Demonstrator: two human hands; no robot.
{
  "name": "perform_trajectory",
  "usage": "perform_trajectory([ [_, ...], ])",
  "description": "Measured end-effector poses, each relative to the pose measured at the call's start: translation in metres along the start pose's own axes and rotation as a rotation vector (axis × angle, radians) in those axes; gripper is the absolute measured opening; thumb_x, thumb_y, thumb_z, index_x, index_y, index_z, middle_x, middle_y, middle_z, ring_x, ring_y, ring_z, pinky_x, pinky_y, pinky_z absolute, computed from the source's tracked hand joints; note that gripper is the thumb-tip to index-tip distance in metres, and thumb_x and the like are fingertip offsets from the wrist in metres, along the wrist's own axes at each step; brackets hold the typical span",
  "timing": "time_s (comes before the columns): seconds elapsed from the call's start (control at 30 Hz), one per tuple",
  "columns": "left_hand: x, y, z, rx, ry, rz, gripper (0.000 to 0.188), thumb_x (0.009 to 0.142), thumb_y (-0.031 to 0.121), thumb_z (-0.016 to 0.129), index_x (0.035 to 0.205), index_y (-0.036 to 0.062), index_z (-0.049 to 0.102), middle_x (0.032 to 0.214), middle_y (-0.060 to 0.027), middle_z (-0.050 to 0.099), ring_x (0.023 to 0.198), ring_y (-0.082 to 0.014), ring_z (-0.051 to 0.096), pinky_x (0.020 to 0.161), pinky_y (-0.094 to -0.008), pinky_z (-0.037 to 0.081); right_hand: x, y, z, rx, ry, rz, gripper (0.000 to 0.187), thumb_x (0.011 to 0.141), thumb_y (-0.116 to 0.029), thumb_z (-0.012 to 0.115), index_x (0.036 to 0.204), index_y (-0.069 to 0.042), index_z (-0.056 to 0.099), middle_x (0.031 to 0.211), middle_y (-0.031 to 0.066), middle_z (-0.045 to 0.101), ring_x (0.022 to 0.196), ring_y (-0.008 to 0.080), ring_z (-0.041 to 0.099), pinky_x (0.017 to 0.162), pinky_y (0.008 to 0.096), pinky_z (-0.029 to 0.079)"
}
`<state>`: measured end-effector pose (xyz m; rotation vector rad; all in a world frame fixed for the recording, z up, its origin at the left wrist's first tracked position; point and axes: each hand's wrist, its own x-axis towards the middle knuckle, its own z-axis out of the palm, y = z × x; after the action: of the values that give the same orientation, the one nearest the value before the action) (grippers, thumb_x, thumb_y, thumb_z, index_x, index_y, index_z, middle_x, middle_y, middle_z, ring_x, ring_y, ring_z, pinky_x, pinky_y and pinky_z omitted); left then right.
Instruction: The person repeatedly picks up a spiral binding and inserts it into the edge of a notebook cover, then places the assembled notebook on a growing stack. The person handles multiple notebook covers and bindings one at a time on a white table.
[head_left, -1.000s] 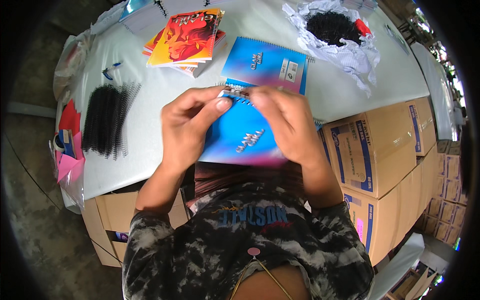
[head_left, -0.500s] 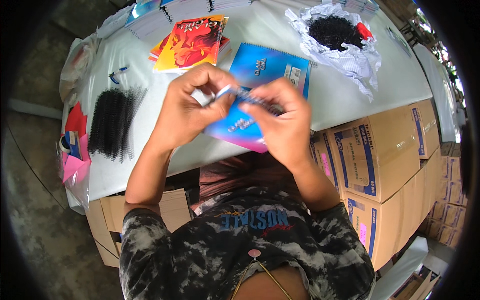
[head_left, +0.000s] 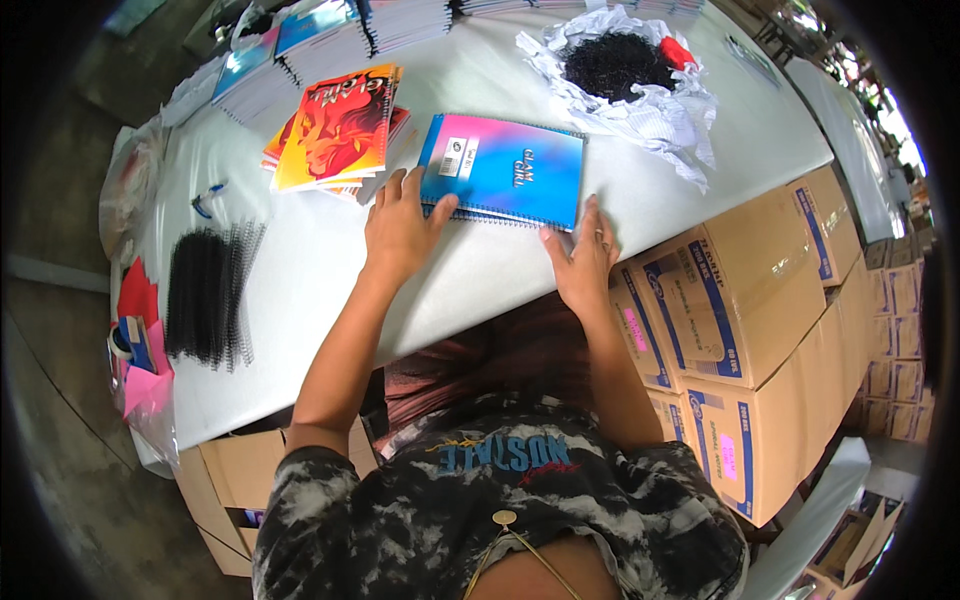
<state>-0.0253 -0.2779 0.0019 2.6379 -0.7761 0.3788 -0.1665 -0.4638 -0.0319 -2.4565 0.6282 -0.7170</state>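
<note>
A blue and pink spiral notebook lies flat in front of me on the table, seemingly on top of another, its coiled edge toward me. At its left near corner is my left hand, fingers spread and thumb by the coil. My right hand is beside the right near corner, fingers extended upward along the notebook's short side. Neither hand has anything in its grip. Left of the notebook, a pile of red and yellow spiral notebooks sits a little askew.
Black spiral coils lie at left, near blue-handled pliers. Crumpled paper cradles a tangle of black coils at far right. Notebook stacks line the back. Cardboard boxes stand by the table's right front edge.
Both hands have come down and apart from the blurred notebook edge they were pinching. The notebook now lies flat, its long side across my front. The view has shifted slightly.
</note>
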Motion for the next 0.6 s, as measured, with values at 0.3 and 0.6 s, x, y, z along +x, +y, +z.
perform_trajectory([
  [0.3, -0.014, 0.019, -0.001, -0.29, -0.109, 0.013, 0.066, 0.063, 0.025, 0.078, 0.119, 0.0062, 0.048, 0.104, -0.0175, 0.058, 0.095, -0.0316, 0.056, 0.081, -0.0385, 0.045, 0.024, 0.016, -0.009, 0.321, -0.063, 0.141, 0.072, 0.067, -0.02, 0.077, 0.125, 0.005, 0.044, 0.116, 0.0235, 0.053, 0.109, 0.0325, 0.051, 0.094, 0.0394, 0.035],
  [0.6, -0.014, 0.02, -0.015, -0.109, -0.095, -0.015, 0.059, 0.062, 0.019, 0.078, 0.114, 0.0076, 0.053, 0.099, -0.0119, 0.06, 0.096, -0.0265, 0.056, 0.083, -0.0359, 0.045, 0.021, 0.021, -0.003, 0.322, 0.05, 0.016, 0.073, 0.059, -0.019, 0.082, 0.12, 0.006, 0.048, 0.11, 0.0212, 0.057, 0.102, 0.0316, 0.055, 0.091, 0.0375, 0.04],
])
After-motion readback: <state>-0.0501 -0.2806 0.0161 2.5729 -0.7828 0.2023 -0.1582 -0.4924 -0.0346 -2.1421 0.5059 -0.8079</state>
